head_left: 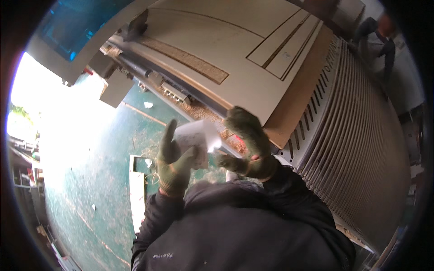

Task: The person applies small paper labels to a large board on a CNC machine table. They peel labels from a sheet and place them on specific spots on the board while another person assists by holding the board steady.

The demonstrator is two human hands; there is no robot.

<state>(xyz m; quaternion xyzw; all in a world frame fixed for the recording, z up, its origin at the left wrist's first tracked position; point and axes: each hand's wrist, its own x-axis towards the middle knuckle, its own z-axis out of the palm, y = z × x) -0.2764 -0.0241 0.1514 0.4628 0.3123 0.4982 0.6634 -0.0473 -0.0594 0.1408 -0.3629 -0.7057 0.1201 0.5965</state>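
Observation:
My left hand [174,169], in a green work glove, holds a small white sheet of paper [192,135] between thumb and fingers. The sheet carries faint print, and its right side curls and blurs. To the right of it is my right hand [251,142], gloved the same way. Its thumb and fingers are spread apart, and I see nothing between them. Beyond both hands lies a large pale panel [203,38] with grooves and long narrow shapes cut into it.
Wood chips [201,110] line the machine's edge rail. A ribbed grey machine bed [352,135] extends to the right. A blue-tinted machine window [74,27] is at the upper left. Another person [379,38] is at the far right. Scraps lie on the green floor [104,180].

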